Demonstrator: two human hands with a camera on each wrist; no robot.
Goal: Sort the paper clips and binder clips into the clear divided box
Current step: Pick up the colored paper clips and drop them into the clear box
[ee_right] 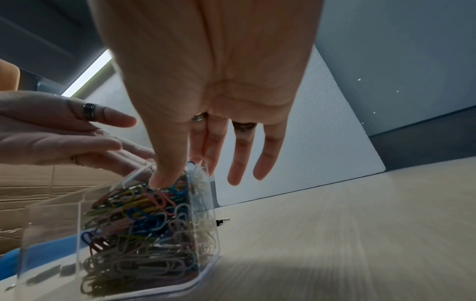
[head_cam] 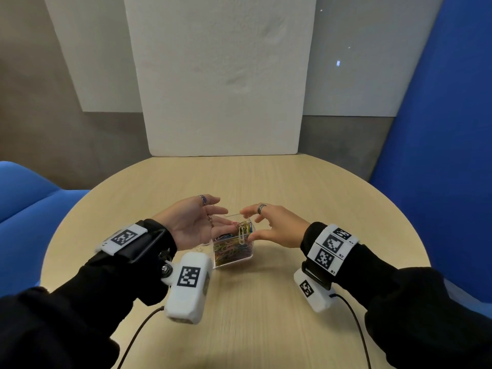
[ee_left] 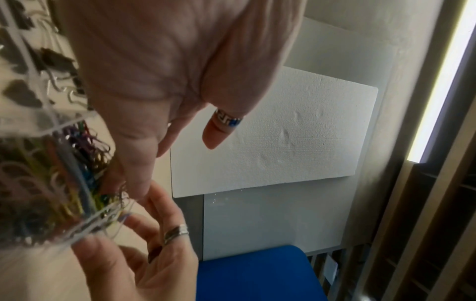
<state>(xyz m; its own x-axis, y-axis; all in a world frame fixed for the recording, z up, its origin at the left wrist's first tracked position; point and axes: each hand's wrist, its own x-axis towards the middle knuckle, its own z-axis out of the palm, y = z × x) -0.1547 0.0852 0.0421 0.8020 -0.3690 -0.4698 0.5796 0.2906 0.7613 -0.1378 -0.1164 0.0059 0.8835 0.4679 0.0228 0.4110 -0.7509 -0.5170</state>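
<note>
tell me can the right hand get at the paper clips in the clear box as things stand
Probably yes. The right hand hangs right over the clear box, whose top looks open, and its thumb already touches the paper clips. The left hand sits beside it, not across.

The clear divided box [ee_right: 206,234] is seen to be glossy transparent plastic with smooth walls. Paper clips [ee_right: 144,220] inside are noted as bent wire, some coated in coloured plastic, some bare and pale. The table [head_cam: 266,315] is finished in matt, light wood grain. A rough, white foam-like board [head_cam: 223,75] is observed at 12 o'clock. Sleeves [head_cam: 399,302] are of black matt cloth.
</note>
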